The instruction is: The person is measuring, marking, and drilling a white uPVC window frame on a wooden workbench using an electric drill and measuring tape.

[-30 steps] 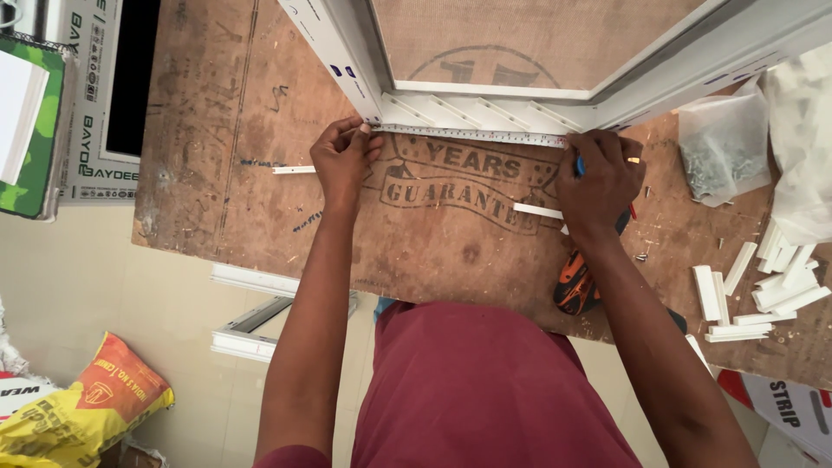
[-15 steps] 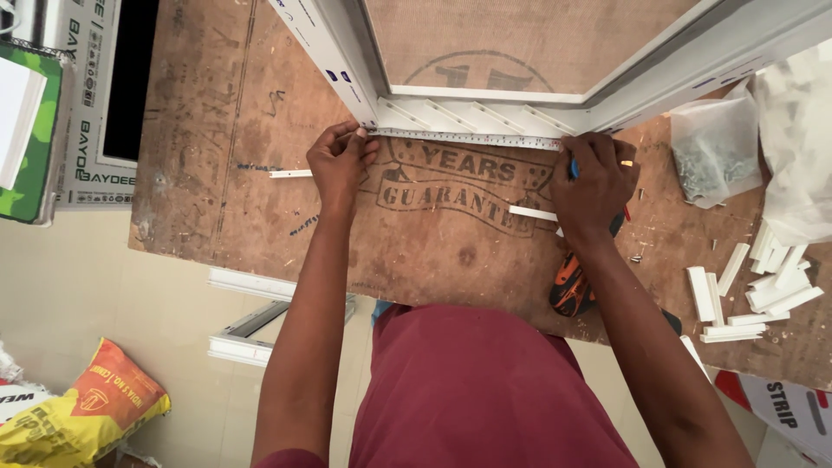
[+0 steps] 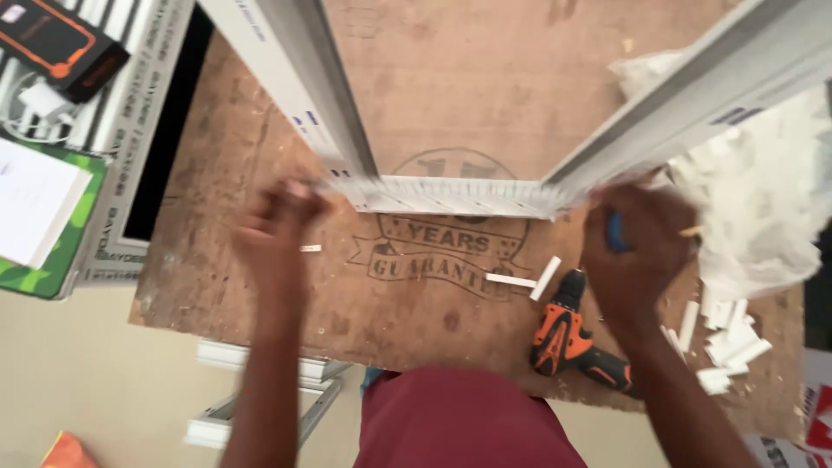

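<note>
**A:** Start at the left. What's over there?

**B:** A green-edged pad of white paper (image 3: 39, 217) lies at the far left, with a dark box (image 3: 65, 43) above it. Then comes the brown plywood bench (image 3: 217, 260). The left hand (image 3: 282, 225) is over the board, just beside the near left corner of the white frame (image 3: 442, 195). It looks curled, loosely closed, but it is blurred, and I can't tell whether it pinches anything.

**A:** And the frame itself?

**B:** It lies flat on the bench, its short cross piece nearest the person and two long rails running away up the picture. I'd judge it hollow plastic profile: light for its length, stiff along each rail, smooth and a bit slippery on its faces. The corners are probably its weak spots if it gets twisted.

**A:** So where would you take hold?

**B:** At both near corners, one hand each, so the rails don't rack. Gripping around an edge would hold better than pressing on the slick top.

**A:** The right side?

**B:** The right hand (image 3: 641, 251) sits at the near right corner, closed around something small and blue (image 3: 614, 232); a pale sliver sticks out beside it. An orange and black drill (image 3: 568, 338) lies near the bench edge, with white offcuts (image 3: 724, 342) and crumpled white plastic sheeting (image 3: 763, 199) further right.
</note>
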